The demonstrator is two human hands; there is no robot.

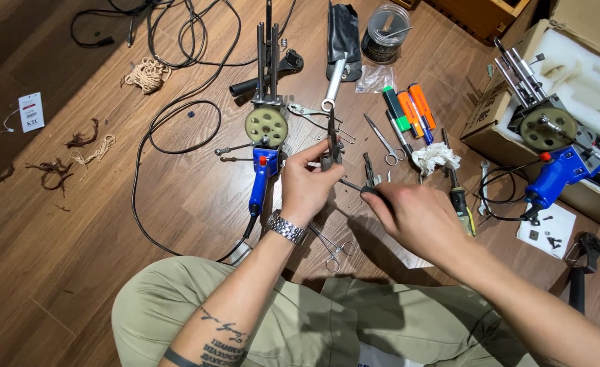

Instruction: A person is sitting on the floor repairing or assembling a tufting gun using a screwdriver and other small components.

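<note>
Two blue tools: one (264, 153) on the floor, one (551, 146) in the box (490, 115). Two orange markers (415, 109), one green marker (396, 109). Two scissors: one (383, 141) by the markers, one (332, 246) near the knees. One jar (385, 32). One string bundle (148, 73).

small dark metal part (330, 155) upright, pinched at its lower end above wooden floor; screwdriver (361, 188), dark handle, thin steel shaft lying near-horizontal, tip pointing left, meeting the part's base
</note>
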